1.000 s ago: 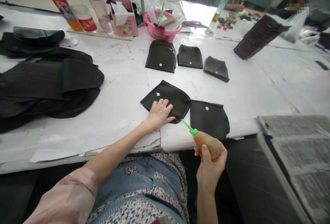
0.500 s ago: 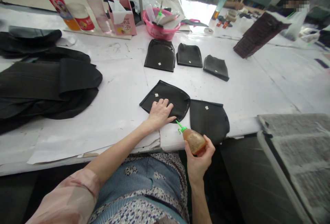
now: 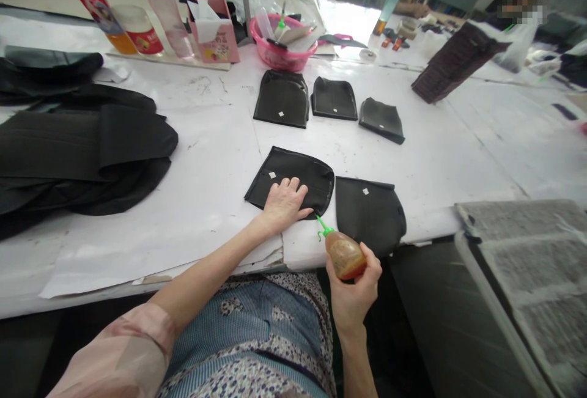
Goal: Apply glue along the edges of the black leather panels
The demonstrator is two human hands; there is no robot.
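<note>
My left hand (image 3: pixel 284 201) lies flat, fingers spread, on a black leather piece (image 3: pixel 293 175) at the near edge of the white table (image 3: pixel 211 202). My right hand (image 3: pixel 354 291) grips a brown glue bottle (image 3: pixel 343 254) whose green nozzle (image 3: pixel 323 228) points at the lower right edge of that piece. A second black piece (image 3: pixel 369 211) lies just right of it, partly over the table edge. Three more black pieces (image 3: pixel 282 99) sit in a row further back.
A heap of black material (image 3: pixel 77 153) fills the left of the table. Drink bottles (image 3: pixel 92 3), a pink tissue box (image 3: pixel 213 37) and a pink basket (image 3: pixel 284 49) stand at the back. A dark stack (image 3: pixel 452 65) is far right. Grey trays (image 3: pixel 527 263) stand at my right.
My right hand has brought the glue bottle left and closer, so the nozzle now reaches the piece's edge. The left hand stays flat on the piece.
</note>
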